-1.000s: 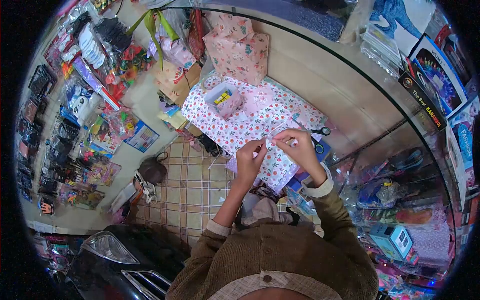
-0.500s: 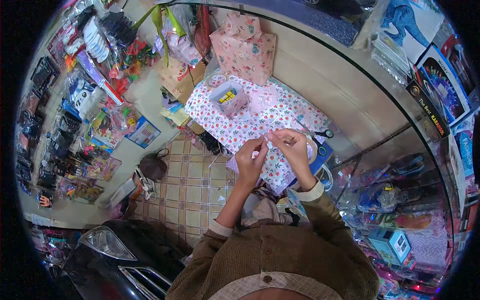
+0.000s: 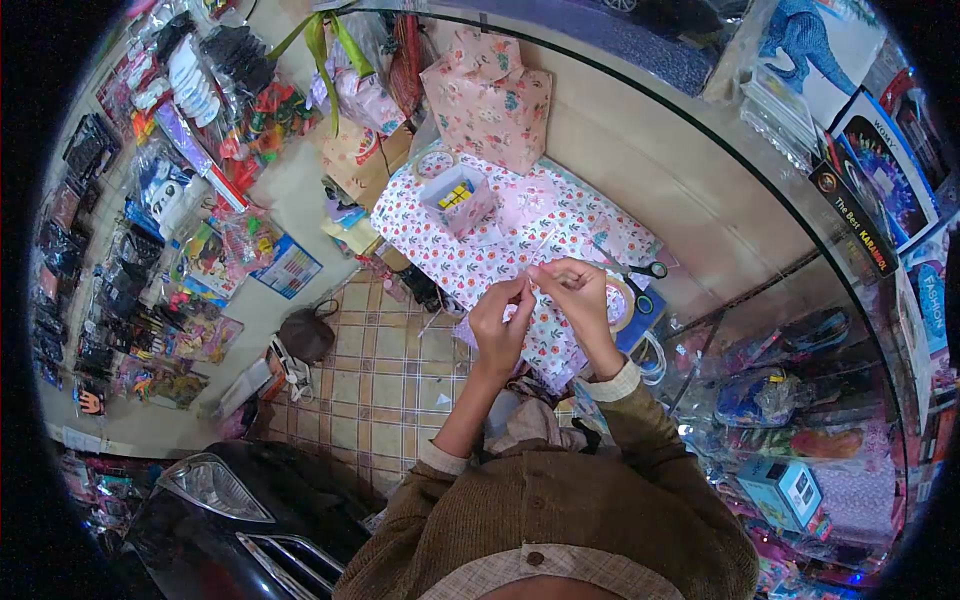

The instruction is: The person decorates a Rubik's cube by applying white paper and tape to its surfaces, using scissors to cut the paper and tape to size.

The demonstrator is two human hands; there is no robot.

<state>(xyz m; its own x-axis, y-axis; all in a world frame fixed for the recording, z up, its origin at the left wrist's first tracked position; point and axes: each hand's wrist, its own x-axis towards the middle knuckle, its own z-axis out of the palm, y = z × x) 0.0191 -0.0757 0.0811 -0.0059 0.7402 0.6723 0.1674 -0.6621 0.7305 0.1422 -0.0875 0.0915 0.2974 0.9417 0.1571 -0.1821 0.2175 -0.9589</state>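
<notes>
My left hand (image 3: 503, 317) and my right hand (image 3: 577, 295) meet above the flowered wrapping paper (image 3: 440, 250). Their fingertips are pinched close together, and whatever sits between them is too small to make out. Right beside my right hand lie a roll of tape (image 3: 621, 306) and a pair of scissors (image 3: 640, 268) with dark handles. Farther back on the paper stands a small open box (image 3: 470, 210) covered in a flowered print, with a yellow-faced puzzle cube (image 3: 457, 194) inside. Another tape roll (image 3: 434, 163) lies behind the box.
A large pink flowered parcel (image 3: 492, 105) stands against the wall at the back. Glass shelving with packaged goods, including a blue box (image 3: 783, 492), runs along the right. A black motorbike (image 3: 240, 510) is at lower left, and packaged goods hang on the left wall (image 3: 285, 185).
The hands stay pinched together in nearly the same place, with only a slight shift of the fingers. Nothing else has visibly moved.
</notes>
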